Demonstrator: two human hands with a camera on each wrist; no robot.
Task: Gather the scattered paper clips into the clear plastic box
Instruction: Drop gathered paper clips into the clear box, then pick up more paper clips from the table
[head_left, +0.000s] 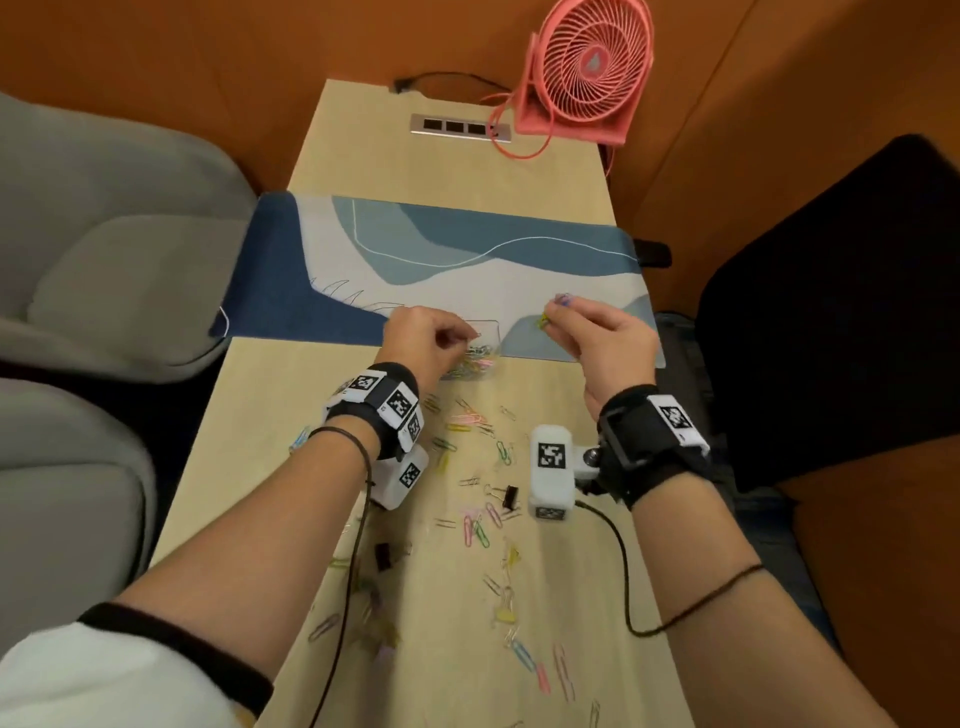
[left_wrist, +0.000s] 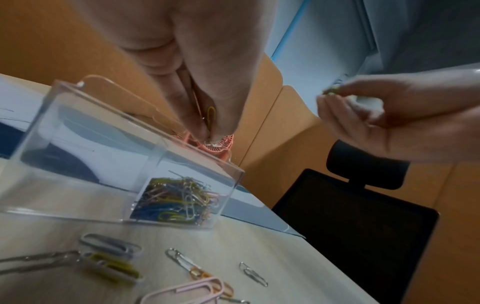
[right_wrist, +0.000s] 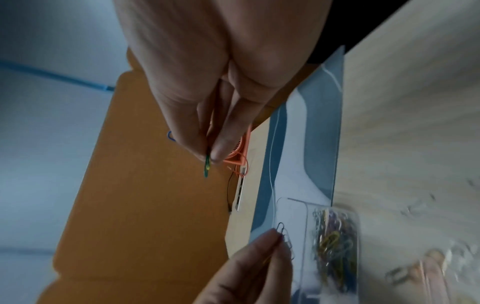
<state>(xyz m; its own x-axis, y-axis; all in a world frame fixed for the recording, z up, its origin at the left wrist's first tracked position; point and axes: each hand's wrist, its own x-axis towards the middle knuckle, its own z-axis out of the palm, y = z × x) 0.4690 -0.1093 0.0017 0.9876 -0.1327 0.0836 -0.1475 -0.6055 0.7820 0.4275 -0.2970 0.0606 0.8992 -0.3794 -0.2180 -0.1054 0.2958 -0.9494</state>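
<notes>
The clear plastic box (head_left: 488, 338) stands at the desk mat's near edge, and one of its compartments holds a heap of coloured paper clips (left_wrist: 179, 197). My left hand (head_left: 465, 336) hovers right over the box and pinches a few clips (left_wrist: 210, 115) at its fingertips (left_wrist: 200, 127). To the right of the box my right hand (head_left: 555, 312) is raised and pinches a small bunch of clips (right_wrist: 207, 167), one of them green. Many scattered paper clips (head_left: 480, 525) lie on the wooden table (head_left: 260, 457) between my forearms.
Two black binder clips (head_left: 509, 496) (head_left: 383, 556) lie among the loose clips. A blue-and-white desk mat (head_left: 467, 270) crosses the table. A pink fan (head_left: 587, 73) and a socket strip (head_left: 460, 127) stand at the far end. A black chair (head_left: 831, 312) is at the right, grey seats at the left.
</notes>
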